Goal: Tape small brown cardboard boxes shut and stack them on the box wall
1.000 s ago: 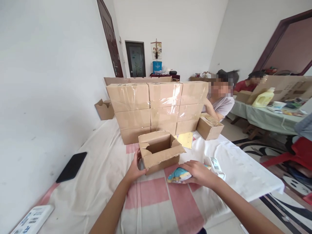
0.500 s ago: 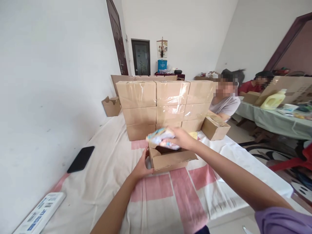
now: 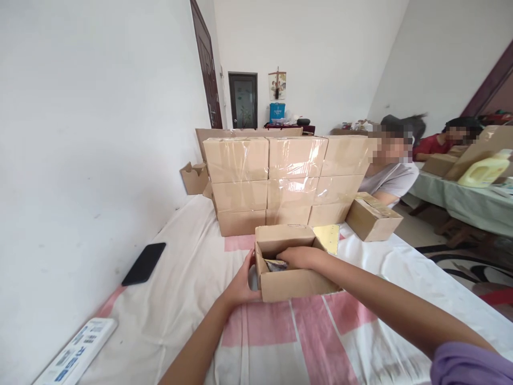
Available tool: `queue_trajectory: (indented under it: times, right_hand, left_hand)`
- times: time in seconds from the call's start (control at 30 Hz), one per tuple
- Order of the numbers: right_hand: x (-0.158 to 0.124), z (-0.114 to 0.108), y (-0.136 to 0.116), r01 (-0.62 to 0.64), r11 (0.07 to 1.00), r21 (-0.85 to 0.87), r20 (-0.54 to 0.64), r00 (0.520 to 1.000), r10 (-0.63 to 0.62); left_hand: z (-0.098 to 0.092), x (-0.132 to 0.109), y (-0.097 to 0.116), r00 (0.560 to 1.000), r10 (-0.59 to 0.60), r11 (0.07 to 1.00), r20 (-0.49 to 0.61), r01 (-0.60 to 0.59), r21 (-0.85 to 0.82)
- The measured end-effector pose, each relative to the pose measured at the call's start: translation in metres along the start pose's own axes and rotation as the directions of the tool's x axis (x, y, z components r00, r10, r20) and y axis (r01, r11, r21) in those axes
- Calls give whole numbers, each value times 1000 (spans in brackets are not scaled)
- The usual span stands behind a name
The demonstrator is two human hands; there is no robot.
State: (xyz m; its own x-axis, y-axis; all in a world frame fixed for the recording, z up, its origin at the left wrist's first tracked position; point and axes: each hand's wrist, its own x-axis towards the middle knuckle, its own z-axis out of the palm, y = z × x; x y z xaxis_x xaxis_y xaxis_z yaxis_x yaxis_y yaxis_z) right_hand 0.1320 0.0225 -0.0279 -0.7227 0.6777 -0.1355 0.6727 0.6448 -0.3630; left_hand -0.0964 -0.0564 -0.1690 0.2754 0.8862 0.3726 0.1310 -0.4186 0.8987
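Observation:
An open cardboard box [image 3: 298, 285] stands on the cloth-covered table in front of me, its flaps up. My left hand [image 3: 241, 283] grips its left side, thumb at the near corner and fingers along the far part of that side. My right hand [image 3: 300, 258] reaches down into the box with bent fingers at a colourful printed packet [image 3: 276, 264]. Only one end of the packet shows; the box's front wall and my hand hide the rest. A yellow sheet [image 3: 327, 238] lies just behind the box's right side.
Taped cardboard boxes [image 3: 238, 160] form a wall behind the open box. Another closed box [image 3: 373, 216] sits at the right. A black phone [image 3: 144, 264] and a white packet [image 3: 76, 353] lie at the left. A person [image 3: 390, 176] sits beyond the stack.
My right hand has lowered the colourful packet from above the box down inside it. My left hand stays on the box's left side. The view has shifted slightly.

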Motion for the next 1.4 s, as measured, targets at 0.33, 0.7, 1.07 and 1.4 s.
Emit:
queue_trajectory:
  times: [0.33, 0.7, 1.07, 1.4]
  right_hand:
    - [-100, 56, 45, 180, 839, 514, -810, 426, 404]
    - [-98, 98, 68, 379, 428, 821, -564, 660, 497]
    - [-92, 109, 60, 229, 502, 834, -509, 671, 539]
    - [-119, 94, 46, 187, 671, 717, -676, 420, 606]
  left_hand:
    - [1, -2, -1, 998, -65, 997, 13, 66, -42]
    - [-12, 53, 75, 994, 98, 993, 52, -101, 68]
    - [-22, 64, 104, 989, -11, 813, 149, -78, 577]
    - [14, 47, 145, 988, -16, 497, 153, -125, 859]
